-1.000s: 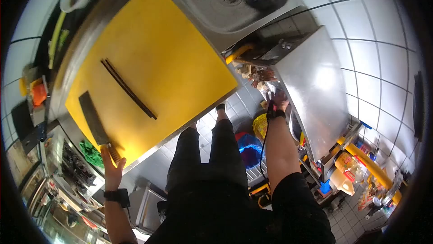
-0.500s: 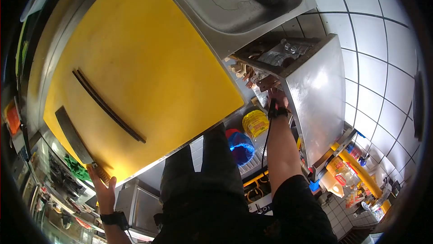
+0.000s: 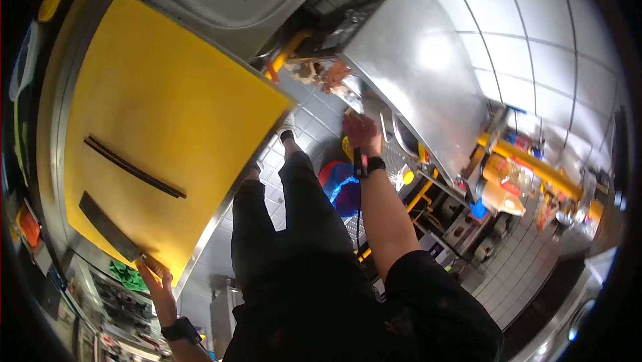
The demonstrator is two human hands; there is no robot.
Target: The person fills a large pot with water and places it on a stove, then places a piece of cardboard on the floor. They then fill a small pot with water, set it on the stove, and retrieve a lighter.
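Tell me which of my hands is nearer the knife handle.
Left. Your left hand is right at the knife handle; your right hand is farther off, beyond the yellow board.

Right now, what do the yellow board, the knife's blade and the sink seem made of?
Yellow board: probably plastic, fairly matte, from its solid colour. Blade: dark, dull metal, likely steel, from its thin shape. Sink: satin metal, probably stainless steel, from its soft sheen.

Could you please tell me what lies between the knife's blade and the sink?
A pair of thin dark sticks lies between the knife's blade and the sink, with bare yellow board beyond them; the head view shows this.
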